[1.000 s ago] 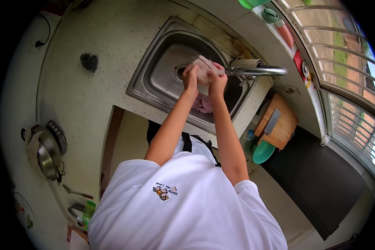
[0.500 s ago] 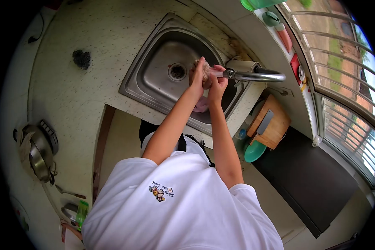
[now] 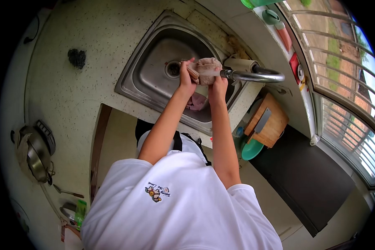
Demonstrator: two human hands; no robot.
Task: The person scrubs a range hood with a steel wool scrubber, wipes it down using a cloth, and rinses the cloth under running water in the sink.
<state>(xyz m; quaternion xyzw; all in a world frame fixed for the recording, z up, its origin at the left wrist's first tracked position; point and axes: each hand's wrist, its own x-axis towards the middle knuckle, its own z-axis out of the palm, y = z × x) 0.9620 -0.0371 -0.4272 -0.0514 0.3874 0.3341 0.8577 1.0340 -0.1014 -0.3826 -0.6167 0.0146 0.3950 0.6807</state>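
Observation:
Between both hands a wet, pale pink-beige cloth (image 3: 208,68) is spread over the sink, right at the mouth of the curved metal faucet (image 3: 258,76), with water running onto it. My left hand (image 3: 187,77) grips the cloth's left end, where it is folded over. My right hand (image 3: 218,88) has its fingers closed on the near right edge, just below the spout. A second, mauve-pink cloth (image 3: 196,101) lies in the steel sink (image 3: 154,71), under my wrists. The drain (image 3: 172,69) shows left of my left hand.
A dark scouring pad (image 3: 76,58) lies on the speckled counter (image 3: 71,96). To the right stand a wooden cutting board (image 3: 275,121) with a cleaver (image 3: 262,121), a green bowl (image 3: 252,149) and a black panel (image 3: 304,179). A metal pan (image 3: 37,158) is far left.
The cloth was bunched between my hands and is now spread wider under the water. My left hand has moved left, away from my right hand.

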